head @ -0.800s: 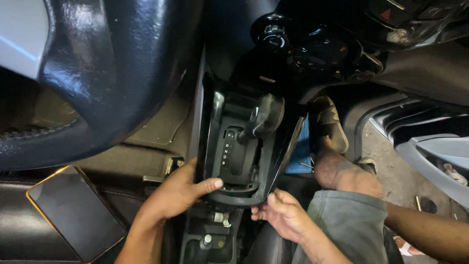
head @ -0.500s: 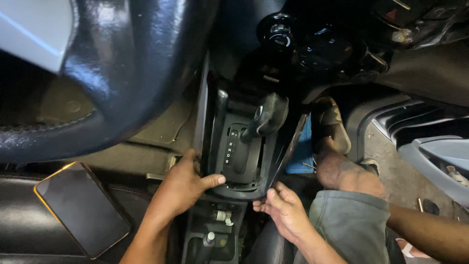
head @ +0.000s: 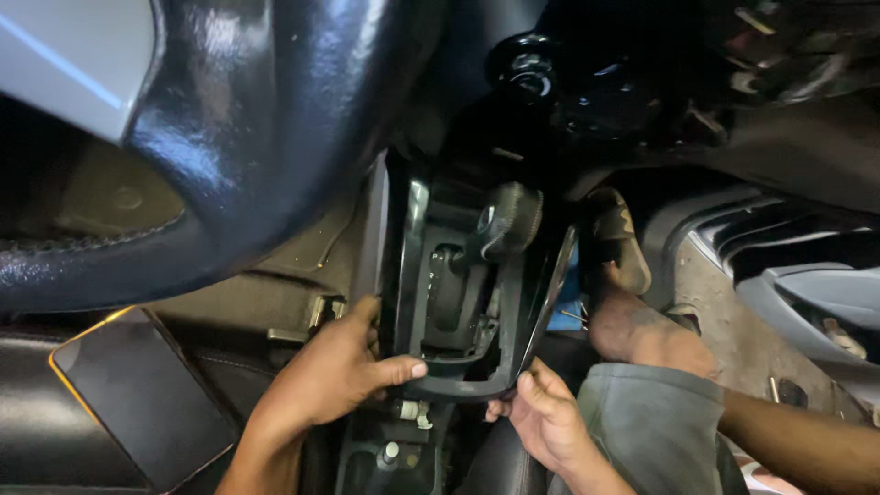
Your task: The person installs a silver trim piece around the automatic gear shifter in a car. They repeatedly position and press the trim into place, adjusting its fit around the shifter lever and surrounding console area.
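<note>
One screen shows — a phone (head: 137, 403) lying flat on the dark seat surface at the lower left, below the steering wheel's rim and left of the left hand's (head: 335, 371) wrist, apart from it. It is a rounded rectangle, set at a slant, its glass dark and unlit, with a thin orange edge catching light along its upper and left sides. No packages, labels or signs can be made out anywhere else — the rest is too dark to tell.
</note>
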